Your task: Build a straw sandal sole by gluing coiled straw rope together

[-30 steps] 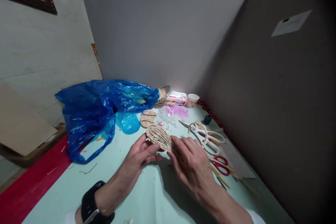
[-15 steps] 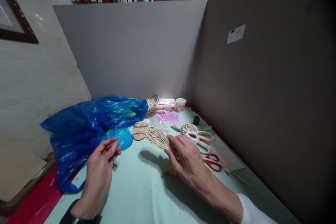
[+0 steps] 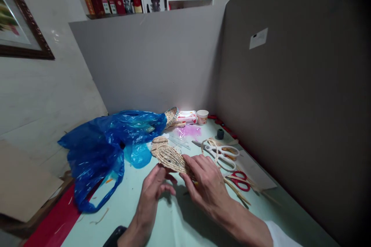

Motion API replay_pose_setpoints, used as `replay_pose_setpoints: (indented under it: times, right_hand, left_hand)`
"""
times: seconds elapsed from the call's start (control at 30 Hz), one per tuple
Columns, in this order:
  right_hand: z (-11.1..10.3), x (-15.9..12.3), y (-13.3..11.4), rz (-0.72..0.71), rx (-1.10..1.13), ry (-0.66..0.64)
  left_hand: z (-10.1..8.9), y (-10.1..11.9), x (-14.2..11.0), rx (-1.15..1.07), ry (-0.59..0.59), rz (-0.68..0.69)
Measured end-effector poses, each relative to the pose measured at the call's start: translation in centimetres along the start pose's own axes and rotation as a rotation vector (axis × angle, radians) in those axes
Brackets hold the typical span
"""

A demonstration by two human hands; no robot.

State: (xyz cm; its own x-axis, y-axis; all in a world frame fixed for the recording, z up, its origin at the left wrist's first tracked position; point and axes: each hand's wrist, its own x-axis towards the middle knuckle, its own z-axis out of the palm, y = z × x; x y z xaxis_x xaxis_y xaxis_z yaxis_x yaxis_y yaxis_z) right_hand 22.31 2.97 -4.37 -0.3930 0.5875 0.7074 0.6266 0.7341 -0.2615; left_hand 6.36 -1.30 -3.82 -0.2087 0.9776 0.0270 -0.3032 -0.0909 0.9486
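My right hand (image 3: 204,177) pinches the near end of a coiled straw-rope piece (image 3: 171,157) between thumb and fingers. This piece is flat and long, with an oval coil in the middle and a rounded part at its far end, a dark strand crossing it. Just below its left edge is my left hand (image 3: 155,189), fingers apart and curved under the piece; whether a fingertip touches it I cannot tell. White-handled scissors (image 3: 227,154) lie beyond my right hand. Red-handled scissors (image 3: 241,180) rest among straw strips (image 3: 239,193) to its right.
A blue plastic bag (image 3: 98,142) spreads over the table's left side. At the back stand a paper cup (image 3: 202,117), a pink-and-white packet (image 3: 188,117) and a small woven basket (image 3: 171,115). A dark spool (image 3: 220,134) sits near the right partition (image 3: 275,92).
My left hand has moved right, from beside the blue bag to the underside of the straw piece. The right hand keeps its hold. The view has tilted slightly up.
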Motion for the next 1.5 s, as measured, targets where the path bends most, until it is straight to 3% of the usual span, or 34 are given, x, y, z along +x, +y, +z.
replay_pose_setpoints:
  times: [0.1, 0.23, 0.33, 0.53, 0.63, 0.83, 1.07, 1.23, 1.4, 1.5]
  right_hand:
    - [0.3, -0.2, -0.2, -0.033, -0.042, -0.005]
    - [0.9, -0.7, -0.9, -0.085, -0.099, -0.018]
    - [1.0, -1.0, -1.8, -0.141, -0.143, -0.069]
    - [0.0, -1.1, -2.6, -0.192, -0.085, -0.159]
    - [-1.2, 0.1, -2.0, -0.104, 0.064, -0.173]
    - [-4.0, 5.1, -0.9, 0.285, 0.573, -0.304]
    - [-3.4, 6.9, -0.6, 0.468, 1.071, -0.461]
    - [-2.6, 6.3, -0.1, 0.618, 1.127, -0.434]
    - [-2.2, 6.0, 0.3, 0.666, 1.074, -0.317]
    - [-2.5, 6.0, 0.6, 0.66, 1.068, -0.329]
  left_hand:
    - [1.1, -0.2, -0.3, -0.041, -0.009, -0.008]
    - [1.6, -0.7, -0.2, -0.126, 0.072, -0.028]
    - [1.6, -0.7, -0.1, -0.177, 0.111, -0.018]
    - [0.6, 0.1, 0.1, -0.164, 0.062, -0.003]
    - [-0.1, 0.6, 0.2, -0.108, 0.012, -0.009]
    - [-0.7, 1.5, -0.2, 0.095, -0.09, 0.008]
    - [-0.4, 2.1, -0.7, 0.217, -0.194, -0.013]
    - [-0.1, 1.8, -0.8, 0.141, -0.233, -0.104]
    - [0.3, 1.5, -0.6, 0.012, -0.174, -0.087]
    - [0.0, 1.1, -0.4, 0.004, -0.16, -0.105]
